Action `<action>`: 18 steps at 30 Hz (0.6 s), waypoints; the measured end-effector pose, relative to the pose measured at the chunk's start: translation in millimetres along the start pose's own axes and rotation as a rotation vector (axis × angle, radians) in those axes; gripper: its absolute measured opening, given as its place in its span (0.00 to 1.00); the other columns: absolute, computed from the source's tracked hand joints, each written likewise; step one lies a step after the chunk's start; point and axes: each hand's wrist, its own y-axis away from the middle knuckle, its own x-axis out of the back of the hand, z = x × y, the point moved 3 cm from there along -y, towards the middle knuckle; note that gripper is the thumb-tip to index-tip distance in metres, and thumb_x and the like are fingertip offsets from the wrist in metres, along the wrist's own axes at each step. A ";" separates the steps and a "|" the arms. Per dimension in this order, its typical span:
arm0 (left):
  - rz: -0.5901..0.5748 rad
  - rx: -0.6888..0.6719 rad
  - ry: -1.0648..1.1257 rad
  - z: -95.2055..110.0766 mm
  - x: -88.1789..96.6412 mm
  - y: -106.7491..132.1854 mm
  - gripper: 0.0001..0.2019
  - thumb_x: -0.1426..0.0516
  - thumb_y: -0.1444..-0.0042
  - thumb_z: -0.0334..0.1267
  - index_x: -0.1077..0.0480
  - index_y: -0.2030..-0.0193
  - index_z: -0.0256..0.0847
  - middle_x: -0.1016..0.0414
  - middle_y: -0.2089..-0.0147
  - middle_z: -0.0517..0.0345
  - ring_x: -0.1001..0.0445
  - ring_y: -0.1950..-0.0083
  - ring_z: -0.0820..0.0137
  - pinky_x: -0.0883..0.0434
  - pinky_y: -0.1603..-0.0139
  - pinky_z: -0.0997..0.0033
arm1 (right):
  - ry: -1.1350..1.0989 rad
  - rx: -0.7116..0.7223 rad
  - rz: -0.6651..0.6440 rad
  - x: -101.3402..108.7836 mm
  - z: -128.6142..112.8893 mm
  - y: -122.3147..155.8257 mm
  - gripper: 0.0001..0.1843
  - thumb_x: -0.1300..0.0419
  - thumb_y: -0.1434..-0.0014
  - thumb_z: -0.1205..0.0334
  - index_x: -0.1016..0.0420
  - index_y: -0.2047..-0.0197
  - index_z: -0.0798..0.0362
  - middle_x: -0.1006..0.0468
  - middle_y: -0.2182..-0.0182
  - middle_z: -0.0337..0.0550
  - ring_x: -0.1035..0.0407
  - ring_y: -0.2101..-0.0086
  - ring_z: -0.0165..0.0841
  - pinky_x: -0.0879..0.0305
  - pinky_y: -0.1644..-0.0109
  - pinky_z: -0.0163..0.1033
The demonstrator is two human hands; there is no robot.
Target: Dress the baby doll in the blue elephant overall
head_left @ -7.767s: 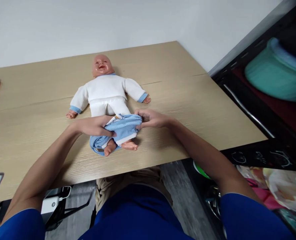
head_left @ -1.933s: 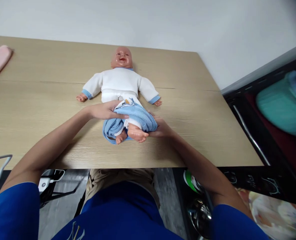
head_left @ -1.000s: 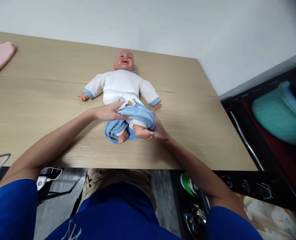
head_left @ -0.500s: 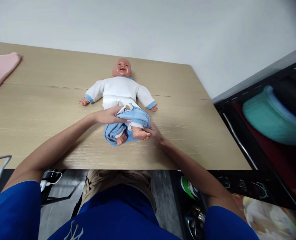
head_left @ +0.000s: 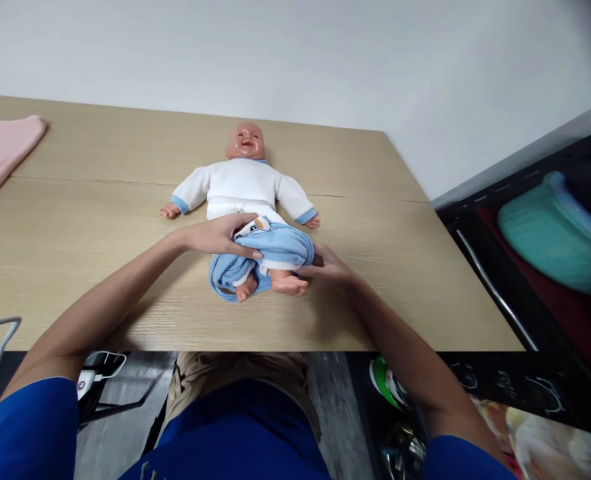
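Note:
A baby doll [head_left: 242, 180] lies on its back on the wooden table, head toward the wall, in a white top with blue cuffs. Light blue pants [head_left: 282, 245] are bunched around its lower legs, with both bare feet sticking out. My left hand [head_left: 220, 237] grips the upper part of the pants, thumb on the front and fingers partly hidden by the cloth. My right hand [head_left: 328, 265] holds the pants leg by the doll's foot [head_left: 289, 283], its fingers partly behind the cloth.
A pink cloth [head_left: 5, 157] lies at the table's left end. Right of the table [head_left: 400, 287] stands a dark rack holding a teal basin [head_left: 555, 233]. A white cable [head_left: 0, 353] hangs at the left front edge. A white wall rises behind.
My right hand has shifted slightly right, from the doll's foot up to the side of the pants leg. The blue cloth is spread wider to the right. The view has tilted a little.

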 end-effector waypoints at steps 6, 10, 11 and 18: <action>-0.048 0.196 -0.188 16.4 20.6 27.4 0.33 0.27 0.40 0.64 0.25 0.42 0.40 0.18 0.53 0.51 0.21 0.57 0.62 0.29 0.58 0.66 | -0.164 -0.001 0.293 6.8 17.1 -16.8 0.27 0.31 0.32 0.30 0.28 0.58 0.45 0.23 0.65 0.39 0.28 0.61 0.39 0.26 0.50 0.45; -0.090 0.282 -0.352 17.6 16.5 51.4 0.28 0.28 0.39 0.63 0.25 0.48 0.42 0.21 0.57 0.54 0.24 0.59 0.62 0.31 0.59 0.66 | -0.014 -0.036 0.201 4.4 10.2 -23.0 0.32 0.36 0.28 0.24 0.24 0.54 0.47 0.21 0.61 0.41 0.29 0.61 0.37 0.29 0.53 0.42; -0.095 0.284 -0.354 17.7 14.3 55.8 0.26 0.29 0.39 0.62 0.25 0.49 0.42 0.21 0.56 0.54 0.24 0.58 0.62 0.31 0.58 0.65 | 0.051 -0.037 0.131 4.3 4.7 -21.5 0.33 0.36 0.28 0.23 0.22 0.52 0.48 0.20 0.59 0.42 0.29 0.60 0.38 0.29 0.53 0.42; -0.046 0.231 -0.183 7.5 10.1 65.8 0.14 0.33 0.38 0.48 0.25 0.53 0.43 0.20 0.53 0.53 0.21 0.53 0.60 0.25 0.50 0.62 | 0.218 0.069 -0.048 6.1 -15.7 -24.5 0.28 0.26 0.33 0.30 0.21 0.59 0.47 0.25 0.63 0.40 0.30 0.61 0.38 0.31 0.54 0.43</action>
